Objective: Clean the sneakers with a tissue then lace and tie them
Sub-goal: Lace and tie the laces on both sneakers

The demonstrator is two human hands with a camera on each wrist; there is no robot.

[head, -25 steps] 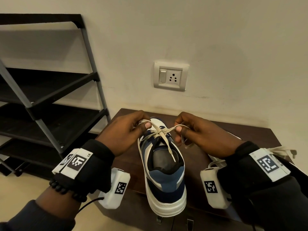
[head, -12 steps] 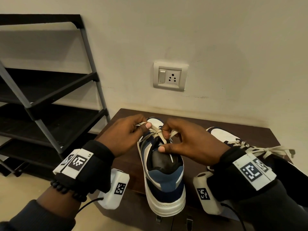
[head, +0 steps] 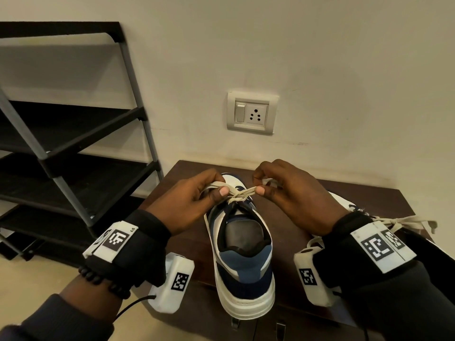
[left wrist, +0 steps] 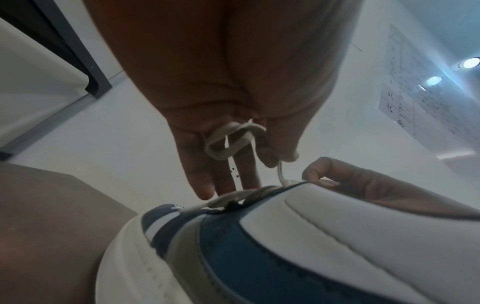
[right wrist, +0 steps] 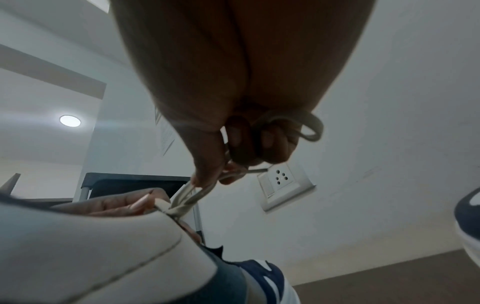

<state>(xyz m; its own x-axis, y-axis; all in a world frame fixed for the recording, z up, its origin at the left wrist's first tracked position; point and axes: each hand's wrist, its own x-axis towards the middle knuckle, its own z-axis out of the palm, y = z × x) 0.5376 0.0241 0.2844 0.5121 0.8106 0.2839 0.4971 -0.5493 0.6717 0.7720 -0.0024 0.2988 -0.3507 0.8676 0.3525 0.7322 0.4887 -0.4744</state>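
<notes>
A white, blue and navy sneaker (head: 242, 254) stands heel toward me on the dark wooden table (head: 320, 193). Its cream lace (head: 240, 193) is knotted above the tongue. My left hand (head: 197, 195) pinches a loop of lace on the knot's left; in the left wrist view that hand (left wrist: 233, 102) has the lace loop (left wrist: 233, 142) lying across its palm. My right hand (head: 283, 190) pinches the lace on the knot's right, and in the right wrist view my right hand (right wrist: 233, 123) curls round a lace loop (right wrist: 309, 127). A second sneaker (head: 354, 207), laced with a bow, lies behind my right wrist.
A black shoe rack (head: 73, 148) with grey poles stands left of the table. A wall socket with a switch (head: 252, 114) sits on the cream wall behind. The sneaker's heel overhangs the table's near edge.
My right hand went in over the tongue, then pulled back out to the right with a lace loop. Both hands now draw the lace apart and the knot sits tighter.
</notes>
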